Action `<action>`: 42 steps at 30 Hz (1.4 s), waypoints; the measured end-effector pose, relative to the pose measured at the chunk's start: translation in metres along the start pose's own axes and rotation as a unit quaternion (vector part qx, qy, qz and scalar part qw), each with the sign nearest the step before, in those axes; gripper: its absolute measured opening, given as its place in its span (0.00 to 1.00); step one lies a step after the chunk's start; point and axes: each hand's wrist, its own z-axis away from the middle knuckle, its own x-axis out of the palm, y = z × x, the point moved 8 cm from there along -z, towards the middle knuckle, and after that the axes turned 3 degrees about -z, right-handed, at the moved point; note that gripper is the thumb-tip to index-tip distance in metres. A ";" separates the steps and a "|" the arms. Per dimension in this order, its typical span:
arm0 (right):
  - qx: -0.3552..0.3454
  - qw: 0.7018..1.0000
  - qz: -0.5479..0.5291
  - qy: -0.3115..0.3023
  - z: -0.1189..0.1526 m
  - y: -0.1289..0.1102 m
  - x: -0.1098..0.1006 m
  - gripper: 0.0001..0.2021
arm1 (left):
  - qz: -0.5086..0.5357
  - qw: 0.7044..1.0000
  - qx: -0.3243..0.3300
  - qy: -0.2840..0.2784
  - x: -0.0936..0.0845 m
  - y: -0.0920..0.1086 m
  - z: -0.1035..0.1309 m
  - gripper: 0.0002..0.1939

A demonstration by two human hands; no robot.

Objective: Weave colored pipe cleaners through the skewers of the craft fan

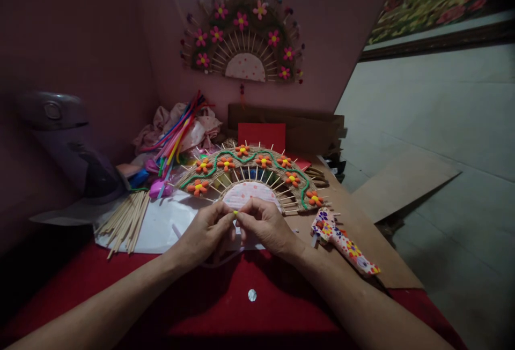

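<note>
My left hand (211,226) and my right hand (263,224) meet in front of me, fingertips pinched together. Between them shows a small yellow-green piece (235,212), too small to name further. Just behind my hands lies a half-round fan (289,166) of sticks and twine, with orange flowers and a wavy green strip. Its white half-circle centre (251,194) with pinkish dots is partly covered by my fingers. Right of my right hand rests a flower-patterned glue gun (341,240).
Thin wooden sticks (125,220) lie on a white sheet (161,226) at left, near bundled coloured pipe cleaners (177,138). A silvery disc (252,295) sits on the red cloth (193,302). Cardboard (378,253) covers the right side. Another fan (241,39) hangs on the wall.
</note>
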 end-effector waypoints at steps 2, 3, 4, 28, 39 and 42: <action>0.002 1.000 -0.011 0.002 0.000 0.003 0.000 0.11 | -0.002 1.000 0.003 0.007 -0.001 0.001 0.001 0.14; 0.002 1.000 -0.015 0.004 0.000 0.004 0.000 0.11 | -0.002 1.000 0.004 0.010 -0.001 0.001 0.001 0.14; 0.004 1.000 -0.017 0.006 0.000 0.006 0.000 0.11 | -0.002 1.000 0.003 0.013 -0.001 0.001 0.001 0.14; -0.035 0.999 0.008 0.003 -0.002 -0.005 -0.002 0.10 | 0.044 0.999 0.023 0.008 -0.001 0.005 -0.003 0.14; -0.031 1.000 -0.003 0.006 -0.002 -0.002 -0.002 0.11 | 0.011 1.000 0.015 0.012 -0.002 0.004 -0.001 0.13; -0.029 1.000 0.001 0.003 -0.002 -0.002 -0.001 0.12 | -0.003 1.000 0.014 0.023 -0.003 0.003 0.000 0.12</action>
